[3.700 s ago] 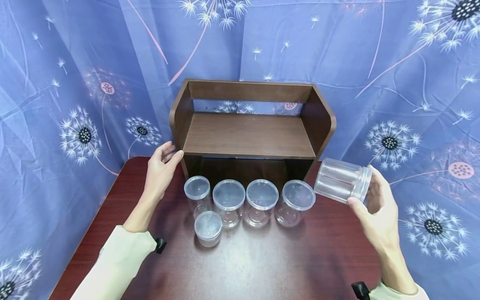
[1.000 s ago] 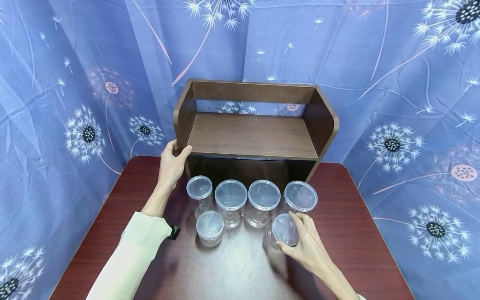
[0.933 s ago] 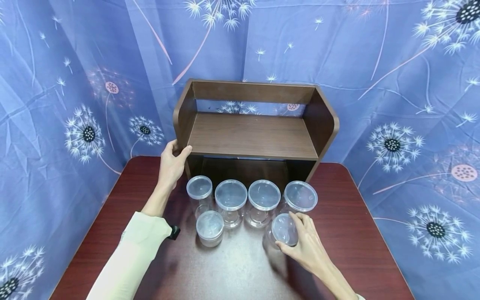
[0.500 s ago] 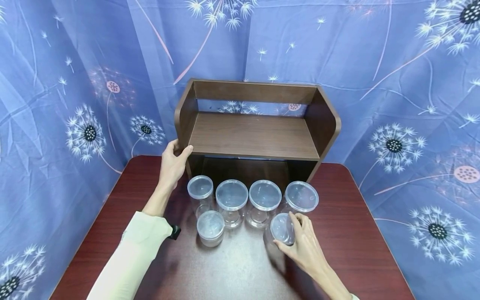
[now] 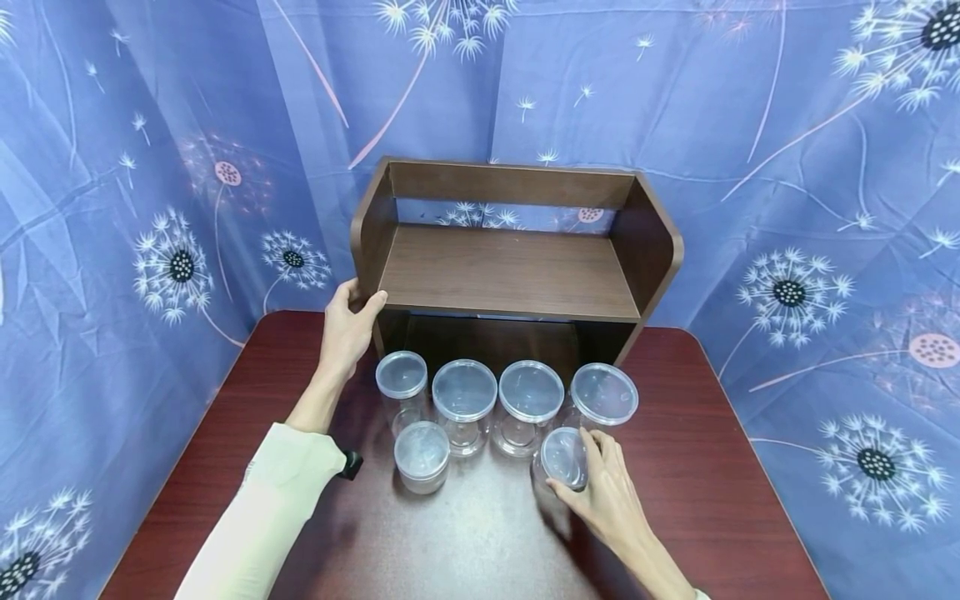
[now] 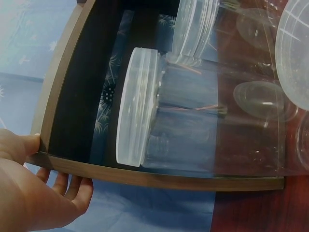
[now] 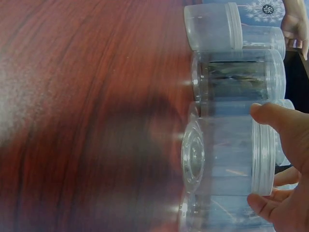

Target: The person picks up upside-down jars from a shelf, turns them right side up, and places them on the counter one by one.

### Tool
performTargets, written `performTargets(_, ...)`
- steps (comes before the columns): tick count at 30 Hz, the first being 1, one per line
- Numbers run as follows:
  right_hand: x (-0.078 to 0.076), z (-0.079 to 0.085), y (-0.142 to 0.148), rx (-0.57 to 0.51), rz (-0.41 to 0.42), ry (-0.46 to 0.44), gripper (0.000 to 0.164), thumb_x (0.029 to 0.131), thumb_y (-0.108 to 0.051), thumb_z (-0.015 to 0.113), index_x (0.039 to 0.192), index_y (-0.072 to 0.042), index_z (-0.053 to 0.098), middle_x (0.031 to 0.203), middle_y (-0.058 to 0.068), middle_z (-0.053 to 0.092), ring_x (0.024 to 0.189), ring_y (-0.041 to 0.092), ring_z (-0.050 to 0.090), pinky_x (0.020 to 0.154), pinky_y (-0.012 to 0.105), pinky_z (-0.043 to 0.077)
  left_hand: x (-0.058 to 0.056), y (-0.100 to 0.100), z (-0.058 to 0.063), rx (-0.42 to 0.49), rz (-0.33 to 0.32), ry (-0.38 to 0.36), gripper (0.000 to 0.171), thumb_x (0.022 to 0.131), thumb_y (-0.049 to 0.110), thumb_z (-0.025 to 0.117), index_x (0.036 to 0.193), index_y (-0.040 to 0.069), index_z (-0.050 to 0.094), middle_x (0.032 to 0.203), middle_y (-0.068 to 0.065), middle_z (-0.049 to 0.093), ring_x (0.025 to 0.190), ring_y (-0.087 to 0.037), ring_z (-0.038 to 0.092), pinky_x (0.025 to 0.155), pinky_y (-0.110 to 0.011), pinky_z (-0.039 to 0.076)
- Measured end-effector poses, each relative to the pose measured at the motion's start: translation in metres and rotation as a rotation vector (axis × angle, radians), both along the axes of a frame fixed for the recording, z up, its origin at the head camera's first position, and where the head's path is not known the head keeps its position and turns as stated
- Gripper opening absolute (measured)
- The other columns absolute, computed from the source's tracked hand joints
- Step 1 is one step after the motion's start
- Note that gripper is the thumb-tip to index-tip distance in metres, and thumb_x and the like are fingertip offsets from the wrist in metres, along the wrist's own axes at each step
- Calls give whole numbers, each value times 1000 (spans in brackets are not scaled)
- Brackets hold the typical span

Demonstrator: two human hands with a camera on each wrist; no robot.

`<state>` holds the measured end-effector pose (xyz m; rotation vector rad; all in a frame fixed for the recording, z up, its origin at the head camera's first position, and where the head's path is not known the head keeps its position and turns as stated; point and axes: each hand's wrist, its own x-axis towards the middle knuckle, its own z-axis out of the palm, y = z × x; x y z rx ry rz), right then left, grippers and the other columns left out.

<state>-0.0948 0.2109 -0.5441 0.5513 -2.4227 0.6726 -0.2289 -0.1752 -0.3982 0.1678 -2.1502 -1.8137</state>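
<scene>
My left hand (image 5: 347, 333) grips the left side panel of a dark brown two-tier wooden shelf (image 5: 510, 271). In the left wrist view its thumb lies on one face of that panel (image 6: 159, 180) and its fingers on the other. My right hand (image 5: 609, 492) holds a clear plastic jar (image 5: 562, 458) by its lid, thumb and fingers on opposite sides of the rim. The jar stands roughly upright before the rightmost jar (image 5: 603, 393); in the right wrist view part of its round base (image 7: 194, 154) shows. Whether that base touches the table cannot be told.
Several lidded clear jars, including a narrower one (image 5: 401, 375) at the left, form a row before the shelf's lower tier. A short jar (image 5: 422, 457) stands nearer me. The reddish-brown table (image 5: 480, 550) extends forward and sideways. A blue dandelion-print curtain (image 5: 750, 208) hangs behind.
Since the oldest frame, my right hand has brought the tipped jar leftward and upright before the row. My left hand has closed on the shelf panel. Over the last second the held jar shifted slightly left.
</scene>
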Motion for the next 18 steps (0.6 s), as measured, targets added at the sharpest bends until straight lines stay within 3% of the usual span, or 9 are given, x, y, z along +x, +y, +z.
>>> performTargets(18, -2, -8, -5, 2, -4, 9, 84, 57, -23, 98, 124, 10, 61, 109, 23, 52, 98, 37, 54, 80, 49, 51, 0, 0, -1, 12, -6, 4, 51, 101, 16, 66, 145, -4, 49, 133, -22, 59, 119, -28, 57, 104, -37, 45)
